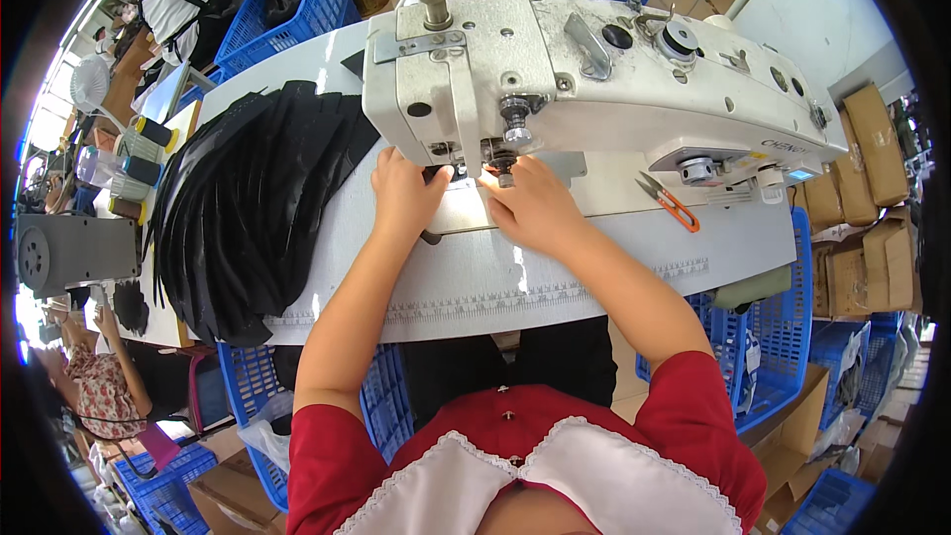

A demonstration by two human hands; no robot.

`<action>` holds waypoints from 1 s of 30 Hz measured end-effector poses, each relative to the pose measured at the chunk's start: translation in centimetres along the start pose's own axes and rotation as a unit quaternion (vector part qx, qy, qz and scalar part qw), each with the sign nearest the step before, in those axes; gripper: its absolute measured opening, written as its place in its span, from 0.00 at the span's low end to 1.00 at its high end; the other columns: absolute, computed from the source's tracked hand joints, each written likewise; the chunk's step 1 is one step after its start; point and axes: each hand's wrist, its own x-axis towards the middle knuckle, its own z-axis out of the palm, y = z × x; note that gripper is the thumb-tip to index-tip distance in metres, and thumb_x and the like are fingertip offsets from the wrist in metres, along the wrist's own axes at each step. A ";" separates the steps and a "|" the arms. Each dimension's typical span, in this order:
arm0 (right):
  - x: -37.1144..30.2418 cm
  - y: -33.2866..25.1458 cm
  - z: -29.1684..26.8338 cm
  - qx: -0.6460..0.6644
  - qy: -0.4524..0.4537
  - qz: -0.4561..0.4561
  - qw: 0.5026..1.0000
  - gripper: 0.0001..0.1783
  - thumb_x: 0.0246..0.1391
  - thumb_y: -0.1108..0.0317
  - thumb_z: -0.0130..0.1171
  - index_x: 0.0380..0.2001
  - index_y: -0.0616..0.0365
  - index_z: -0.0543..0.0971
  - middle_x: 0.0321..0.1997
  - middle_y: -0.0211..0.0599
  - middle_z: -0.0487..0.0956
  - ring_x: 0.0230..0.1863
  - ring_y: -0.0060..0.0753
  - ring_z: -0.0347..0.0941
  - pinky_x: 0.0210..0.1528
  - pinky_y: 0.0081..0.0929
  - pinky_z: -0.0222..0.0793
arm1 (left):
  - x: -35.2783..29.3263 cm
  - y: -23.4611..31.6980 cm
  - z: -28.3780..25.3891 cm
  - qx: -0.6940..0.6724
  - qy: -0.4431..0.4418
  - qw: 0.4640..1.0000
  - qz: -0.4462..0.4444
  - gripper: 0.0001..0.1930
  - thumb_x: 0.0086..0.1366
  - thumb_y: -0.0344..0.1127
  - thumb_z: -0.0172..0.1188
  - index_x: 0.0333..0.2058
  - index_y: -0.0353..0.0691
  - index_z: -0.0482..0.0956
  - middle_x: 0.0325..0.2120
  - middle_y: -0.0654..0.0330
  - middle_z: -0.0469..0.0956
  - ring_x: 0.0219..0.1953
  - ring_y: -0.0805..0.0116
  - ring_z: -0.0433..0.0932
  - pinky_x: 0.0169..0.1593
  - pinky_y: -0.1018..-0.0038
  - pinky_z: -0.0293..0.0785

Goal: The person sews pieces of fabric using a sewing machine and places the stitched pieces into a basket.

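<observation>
Both my hands are at the needle area of a white industrial sewing machine. Close by the presser foot, my left hand has its fingers closed on a small black piece, mostly covered by the hand and machine head. My right hand sits on the other side of the foot, fingers bent together; what is under its fingertips is hidden. To the left, a large fanned stack of black strips covers part of the grey tabletop.
Orange-handled thread snips lie right of my right hand. A ruler strip runs along the near table edge. Blue crates stand below at right. Cardboard boxes are stacked beyond. Another person sits at the left.
</observation>
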 end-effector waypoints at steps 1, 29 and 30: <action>0.0 0.1 0.0 0.004 -0.007 0.003 1.000 0.06 0.46 0.70 0.58 0.26 0.62 0.78 0.41 0.41 0.76 0.46 0.43 0.70 0.57 0.41 0.66 | 0.1 0.0 0.1 0.000 -0.001 1.000 -0.001 0.11 0.50 0.35 0.67 0.33 0.42 0.81 0.34 0.60 0.76 0.44 0.53 0.71 0.45 0.57 0.66; 0.2 0.4 0.1 -0.012 -0.053 0.039 0.998 0.14 0.46 0.68 0.59 0.36 0.64 0.76 0.43 0.43 0.73 0.49 0.45 0.69 0.57 0.41 0.66 | 1.1 -0.8 1.2 -0.019 0.030 0.999 -0.006 0.12 0.49 0.32 0.66 0.35 0.41 0.82 0.36 0.54 0.79 0.46 0.47 0.72 0.45 0.54 0.69; 0.1 0.5 0.3 -0.012 -0.047 0.035 0.998 0.14 0.46 0.68 0.59 0.37 0.64 0.76 0.44 0.43 0.73 0.50 0.45 0.69 0.58 0.41 0.66 | 1.1 -0.9 1.2 -0.024 0.032 0.999 -0.003 0.12 0.49 0.32 0.66 0.35 0.40 0.82 0.36 0.54 0.79 0.46 0.47 0.72 0.45 0.54 0.69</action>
